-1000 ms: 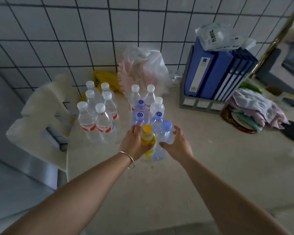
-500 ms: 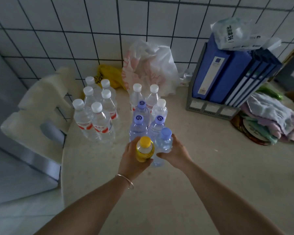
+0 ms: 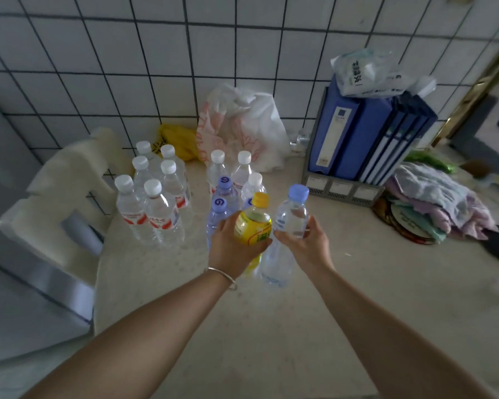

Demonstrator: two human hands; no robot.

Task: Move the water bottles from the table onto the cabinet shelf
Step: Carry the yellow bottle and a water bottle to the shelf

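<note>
Left hand (image 3: 236, 249) closed round yellow bottle (image 3: 252, 224); right hand (image 3: 303, 244) closed round clear bottle (image 3: 285, 234). Both upright, long axes near vertical, apparently lifted just off table (image 3: 300, 326). Remaining bottles (image 3: 156, 203) standing beyond the fingers. Cabinet shelf out of view.

Bottle cluster (image 3: 156, 197) left of binders (image 3: 366, 139) (bag (image 3: 242, 125) between, behind) on table (image 3: 271, 326).

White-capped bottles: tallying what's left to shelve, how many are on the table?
9 white-capped bottles: six clustered at the table's left edge, three further right behind the blue-capped bottles. More could be hidden.
</note>
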